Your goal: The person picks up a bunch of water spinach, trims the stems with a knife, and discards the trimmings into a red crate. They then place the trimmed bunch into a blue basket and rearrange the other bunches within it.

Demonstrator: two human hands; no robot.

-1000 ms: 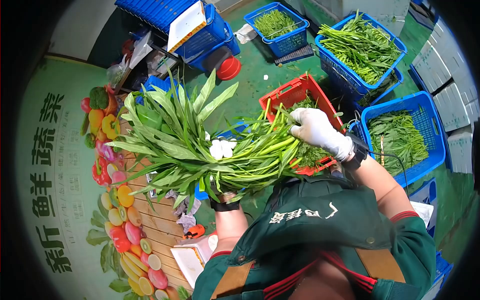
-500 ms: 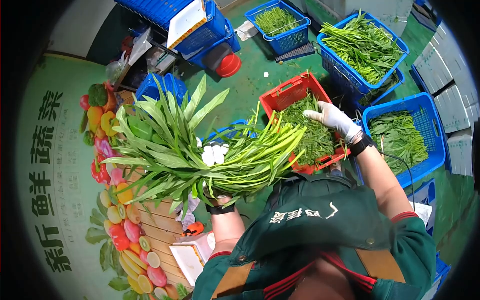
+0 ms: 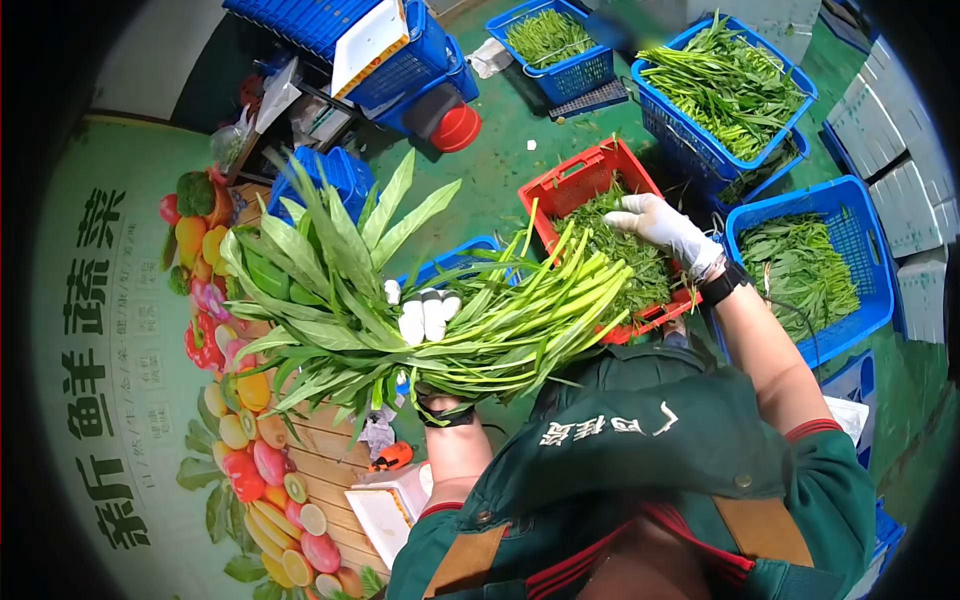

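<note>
Right hand (image 3: 657,226) off left hand's (image 3: 428,316) greens (image 3: 535,328)

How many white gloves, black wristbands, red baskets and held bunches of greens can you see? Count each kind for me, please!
White gloves: 2
Black wristbands: 2
Red basket: 1
Held bunch of greens: 1
Total: 6
</note>
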